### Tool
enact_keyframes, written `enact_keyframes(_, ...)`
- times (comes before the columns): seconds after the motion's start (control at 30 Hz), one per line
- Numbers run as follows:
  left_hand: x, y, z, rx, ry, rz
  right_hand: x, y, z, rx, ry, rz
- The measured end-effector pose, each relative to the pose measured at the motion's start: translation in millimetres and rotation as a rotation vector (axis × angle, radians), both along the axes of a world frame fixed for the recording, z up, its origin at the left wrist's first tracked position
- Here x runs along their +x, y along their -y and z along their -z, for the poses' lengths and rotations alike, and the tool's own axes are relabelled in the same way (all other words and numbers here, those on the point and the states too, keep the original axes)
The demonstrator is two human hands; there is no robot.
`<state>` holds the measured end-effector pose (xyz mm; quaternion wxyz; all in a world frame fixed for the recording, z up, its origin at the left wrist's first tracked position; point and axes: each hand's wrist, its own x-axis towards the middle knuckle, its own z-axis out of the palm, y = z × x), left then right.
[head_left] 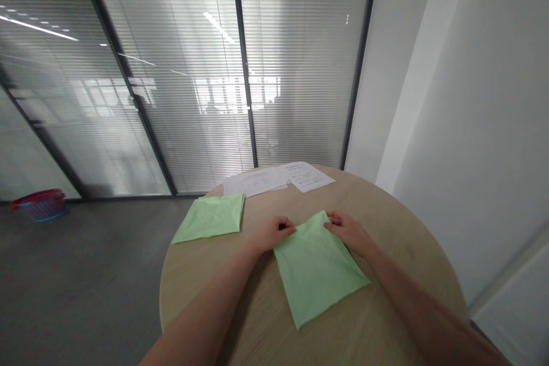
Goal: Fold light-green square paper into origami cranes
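Head view: the left hand [274, 231] and right hand [346, 229] each pinch the far edge of the green cloth [319, 274], which lies mid-table. Print on the papers [278, 178] is too blurred to read. Bare wood runs to the right rim of the round table [403, 240].

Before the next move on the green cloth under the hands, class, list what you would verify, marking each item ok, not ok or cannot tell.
1. Grip of the left hand on the far edge of the green cloth: ok.
2. Grip of the right hand on the same edge, by its far corner: ok.
3. The green cloth lies flat and wholly on the table: ok.
4. The second cloth lies apart to the left, not touching the green cloth: ok.
5. The papers at the table's far edge are clear of the green cloth: ok.
6. How many layers the green cloth has: cannot tell.
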<state>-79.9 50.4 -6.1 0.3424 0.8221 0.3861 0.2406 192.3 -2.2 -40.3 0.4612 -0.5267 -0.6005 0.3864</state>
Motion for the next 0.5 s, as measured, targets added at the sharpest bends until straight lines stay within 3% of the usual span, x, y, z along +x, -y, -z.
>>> enact_keyframes(0.13,-1.1,-6.5,6.6,-0.069,0.095,-0.065,-1.1,3.8,-4.1,-0.019,-0.03,-0.025)
enact_keyframes(0.27,-2.1,-8.3,8.3,-0.03,0.069,-0.1,-1.8,6.1,-6.9,-0.038,-0.033,-0.056)
enact_keyframes(0.5,1.4,-3.6,5.5,-0.031,0.073,-0.016,-4.4,8.9,-10.4,-0.023,-0.029,-0.052)
